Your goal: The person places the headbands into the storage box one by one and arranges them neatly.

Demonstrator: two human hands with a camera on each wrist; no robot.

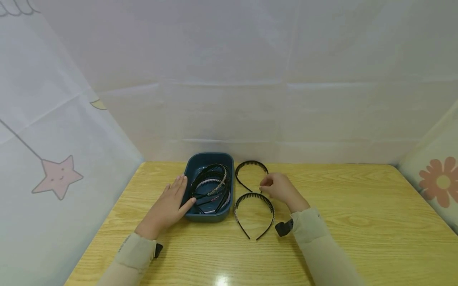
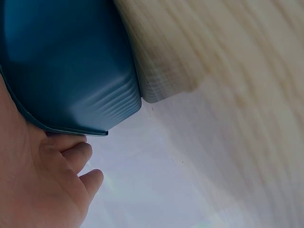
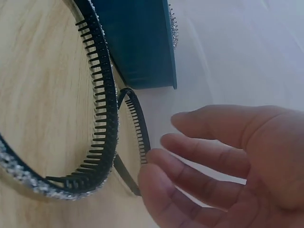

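Observation:
My left hand (image 1: pixel 165 208) rests with straight fingers along the left side of a blue plastic basket (image 1: pixel 208 217), its thumb over the near rim. In the left wrist view, fingers of that hand lie by the basket's rim (image 2: pixel 76 130). Several headbands (image 1: pixel 211 180) lie inside. Beside the basket, a black toothed headband (image 1: pixel 252 162) lies behind a glittery toothed headband (image 1: pixel 255 195). My right hand (image 1: pixel 280 190) is at the right end of the back one. Loosely bent fingers show in the right wrist view, with a gap between thumb and forefinger and nothing pinched.
The wooden table (image 1: pixel 358 214) meets a pale cloth backdrop (image 1: pixel 229 111) right behind the basket. Printed cloth panels stand at the left and right sides. Dark wrist cameras show at both cuffs.

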